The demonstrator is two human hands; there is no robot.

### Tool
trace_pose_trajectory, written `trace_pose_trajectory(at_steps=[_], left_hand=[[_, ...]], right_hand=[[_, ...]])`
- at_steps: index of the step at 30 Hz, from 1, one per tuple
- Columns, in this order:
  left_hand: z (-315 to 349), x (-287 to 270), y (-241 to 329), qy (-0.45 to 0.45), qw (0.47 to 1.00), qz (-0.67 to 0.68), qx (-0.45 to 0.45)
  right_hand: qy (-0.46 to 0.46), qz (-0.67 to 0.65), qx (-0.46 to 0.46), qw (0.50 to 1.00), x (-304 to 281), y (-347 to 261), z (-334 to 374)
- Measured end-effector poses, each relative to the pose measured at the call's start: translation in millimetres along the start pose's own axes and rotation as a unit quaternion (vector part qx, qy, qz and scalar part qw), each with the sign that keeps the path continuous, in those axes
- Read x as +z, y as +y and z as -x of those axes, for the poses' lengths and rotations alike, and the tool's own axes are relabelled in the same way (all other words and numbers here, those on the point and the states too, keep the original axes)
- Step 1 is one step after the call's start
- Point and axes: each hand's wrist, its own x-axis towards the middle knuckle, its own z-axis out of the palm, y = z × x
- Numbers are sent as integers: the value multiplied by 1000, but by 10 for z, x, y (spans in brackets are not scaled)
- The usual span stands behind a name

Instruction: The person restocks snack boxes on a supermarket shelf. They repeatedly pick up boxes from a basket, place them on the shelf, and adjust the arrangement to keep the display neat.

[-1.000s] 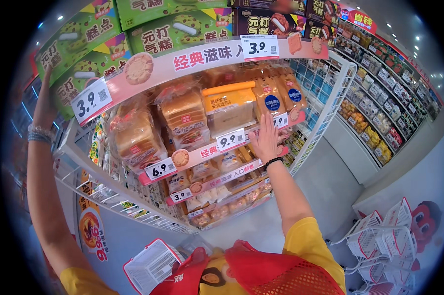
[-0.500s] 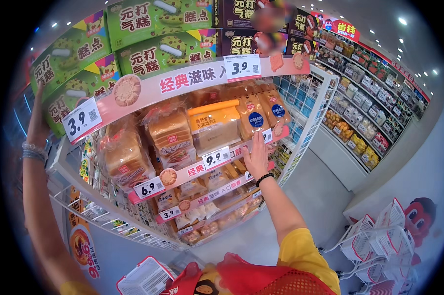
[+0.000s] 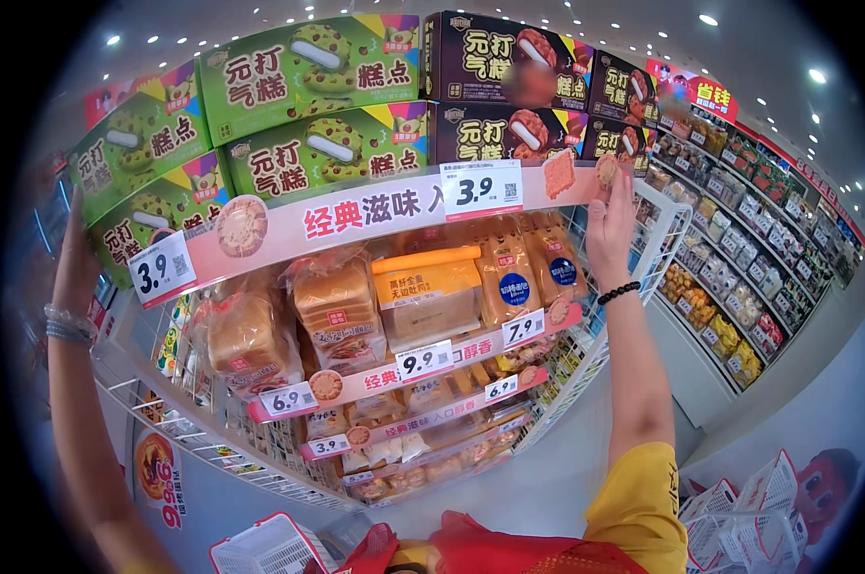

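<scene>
My left hand (image 3: 78, 244) lies along the left end of the upper tier, fingers stretched up against the stacked green snack boxes (image 3: 322, 148). It wears a pale band at the wrist and grasps nothing. On the other end, my right hand (image 3: 609, 230) rests flat with fingers pointing up, at the right end of the pink shelf strip (image 3: 375, 218) and beside the dark purple snack boxes (image 3: 509, 134). A black bead bracelet circles that wrist. Below the strip sit bagged bread loaves (image 3: 335, 297) and an orange-topped bread pack (image 3: 431, 297).
White price cards (image 3: 425, 361) hang on the lower shelf strips. A white wire side panel (image 3: 586, 349) edges the rack on the right. Farther right stands a long stocked shelf (image 3: 729, 220). White baskets (image 3: 270, 550) are on the floor below and at lower right.
My right hand has moved up and right, from the price strip by the bread to the top strip's right end. My left hand stays by the green boxes. The view has shifted slightly.
</scene>
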Motion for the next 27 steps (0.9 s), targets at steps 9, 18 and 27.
trace_pose_trajectory(at_steps=[9, 18, 27], left_hand=[[121, -57, -50, 62, 879, -440, 175], [-7, -324, 7, 44, 884, -444, 140], [-123, -35, 212, 218, 956, -190, -49]], right_hand=[[90, -202, 30, 975, -176, 59, -351], [-109, -134, -54, 983, -183, 197, 529], [-326, -65, -8, 943, 382, 97, 1713]])
